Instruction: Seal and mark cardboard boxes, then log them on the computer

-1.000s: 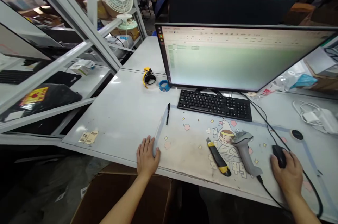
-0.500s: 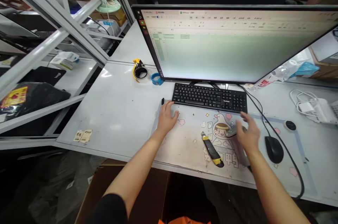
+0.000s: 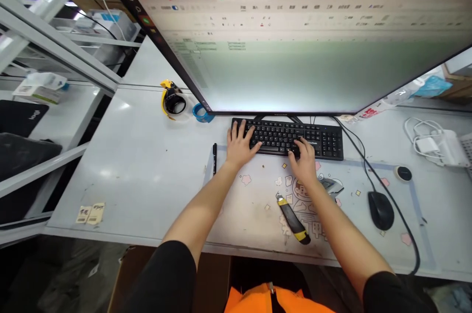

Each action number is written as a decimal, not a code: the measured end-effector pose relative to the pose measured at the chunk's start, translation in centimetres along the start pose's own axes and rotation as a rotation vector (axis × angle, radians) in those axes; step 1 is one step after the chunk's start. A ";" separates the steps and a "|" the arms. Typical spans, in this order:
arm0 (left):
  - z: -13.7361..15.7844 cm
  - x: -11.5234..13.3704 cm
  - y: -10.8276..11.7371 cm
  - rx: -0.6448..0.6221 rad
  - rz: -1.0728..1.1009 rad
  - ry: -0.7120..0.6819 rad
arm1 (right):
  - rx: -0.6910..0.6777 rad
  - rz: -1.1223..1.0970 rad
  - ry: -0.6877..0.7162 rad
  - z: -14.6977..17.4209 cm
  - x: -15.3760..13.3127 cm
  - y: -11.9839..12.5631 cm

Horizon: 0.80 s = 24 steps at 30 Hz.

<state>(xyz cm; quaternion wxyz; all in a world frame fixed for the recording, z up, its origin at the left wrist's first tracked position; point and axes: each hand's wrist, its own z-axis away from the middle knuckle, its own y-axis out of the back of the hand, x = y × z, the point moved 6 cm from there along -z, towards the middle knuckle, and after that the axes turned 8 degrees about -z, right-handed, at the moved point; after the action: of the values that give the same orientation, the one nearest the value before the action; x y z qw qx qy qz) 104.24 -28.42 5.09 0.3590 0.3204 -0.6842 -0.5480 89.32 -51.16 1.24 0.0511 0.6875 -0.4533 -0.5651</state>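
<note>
Both hands are at the black keyboard (image 3: 275,136) below the monitor (image 3: 280,81). My left hand (image 3: 239,145) lies over its left end, fingers spread on the keys. Toward the middle, my right hand (image 3: 304,159) reaches its fingertips onto the lower keys, fingers apart, holding nothing. Beneath my right forearm, a flat grey object (image 3: 332,186) is partly hidden on the printed desk mat (image 3: 243,219). A black and yellow utility knife (image 3: 293,219) lies on the mat between my arms. The screen displays a spreadsheet with a few filled rows.
A black pen (image 3: 214,158) lies left of my left hand. Behind it stand a tape dispenser (image 3: 171,101) and a blue tape roll (image 3: 202,113). A black mouse (image 3: 380,209), its cable and a white charger (image 3: 442,148) are on the right. Metal shelving (image 3: 55,52) borders the left.
My left hand has moved up onto the keys. My right hand has gone left and up from the mat to the keyboard, away from the grey object. The view has tilted down slightly.
</note>
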 end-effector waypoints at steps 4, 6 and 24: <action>-1.4 2.9 -0.5 -0.038 -0.005 -0.130 | -0.006 0.004 0.004 -0.4 0.2 -0.2; -1.9 4.0 -0.8 -0.064 -0.011 -0.153 | -0.003 0.006 0.012 -0.6 -0.1 -0.4; 5.0 -2.0 -0.8 -0.077 0.008 -0.043 | -0.144 0.104 -0.065 -1.9 -2.2 -3.0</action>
<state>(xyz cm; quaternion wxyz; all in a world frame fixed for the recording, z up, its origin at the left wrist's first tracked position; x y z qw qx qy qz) 101.14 -24.32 3.28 0.3587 0.2917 -0.6714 -0.5792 92.68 -48.76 1.84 0.1150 0.6388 -0.4482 -0.6147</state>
